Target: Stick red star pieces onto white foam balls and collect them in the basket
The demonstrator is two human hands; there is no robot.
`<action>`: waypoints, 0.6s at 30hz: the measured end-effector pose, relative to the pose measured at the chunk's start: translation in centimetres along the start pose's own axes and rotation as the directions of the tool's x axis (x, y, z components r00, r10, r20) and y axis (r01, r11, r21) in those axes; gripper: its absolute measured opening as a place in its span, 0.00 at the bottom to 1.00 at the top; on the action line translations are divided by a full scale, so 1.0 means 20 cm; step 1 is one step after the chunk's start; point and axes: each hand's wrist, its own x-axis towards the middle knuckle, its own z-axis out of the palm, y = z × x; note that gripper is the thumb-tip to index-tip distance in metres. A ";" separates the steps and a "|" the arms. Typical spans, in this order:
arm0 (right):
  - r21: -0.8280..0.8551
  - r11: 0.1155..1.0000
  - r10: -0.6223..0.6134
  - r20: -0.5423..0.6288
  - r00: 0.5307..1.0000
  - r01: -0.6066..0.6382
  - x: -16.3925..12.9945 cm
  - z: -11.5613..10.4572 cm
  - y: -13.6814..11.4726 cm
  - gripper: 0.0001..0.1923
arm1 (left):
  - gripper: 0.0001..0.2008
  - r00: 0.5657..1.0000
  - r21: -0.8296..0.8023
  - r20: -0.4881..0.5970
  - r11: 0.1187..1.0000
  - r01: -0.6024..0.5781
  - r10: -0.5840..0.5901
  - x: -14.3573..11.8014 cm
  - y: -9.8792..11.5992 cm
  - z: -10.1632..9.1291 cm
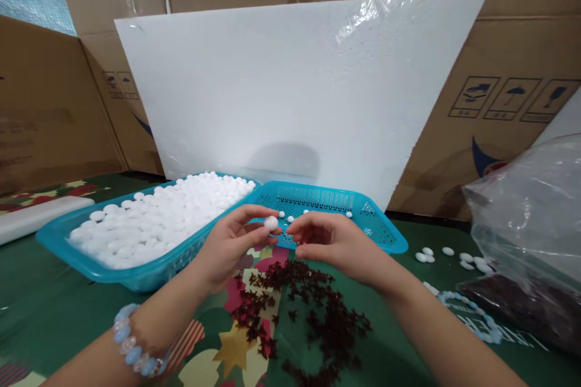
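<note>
My left hand [227,245] pinches a small white ball [271,224] between thumb and fingertips, above the near edge of a blue perforated basket [393,240]. Close by on the right, my right hand [333,239] has its fingers curved and its thumb apart from them, with nothing visible between. Its fingertips are near the ball, and a small gap shows between them. Several white balls lie scattered in that basket. Below both hands, many small dark-red, spiky pieces [336,326] are spread on the table cover.
A blue basket [86,267] heaped with white balls stands at left. At right lie several loose white balls [466,258], a beaded bracelet [492,329] and a clear plastic bag [521,211] with dark contents. A white board [281,91] leans against cardboard boxes [508,54] behind.
</note>
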 end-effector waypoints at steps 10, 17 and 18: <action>-0.014 0.985 -0.173 -0.096 0.980 0.172 -0.02 0.02 -0.02 0.04 | 0.05 0.999 -0.203 -0.034 0.979 0.027 -0.034 -0.03 0.00 0.02; 0.241 0.966 -0.062 -0.127 0.990 0.092 -0.02 0.05 -0.02 0.03 | 0.04 0.999 -0.346 -0.025 0.938 0.027 -0.037 -0.04 0.00 0.02; 0.271 0.959 -0.045 -0.137 0.990 0.081 -0.02 0.05 -0.02 0.04 | 0.04 0.999 -0.359 -0.023 0.933 0.029 -0.040 -0.04 0.00 0.02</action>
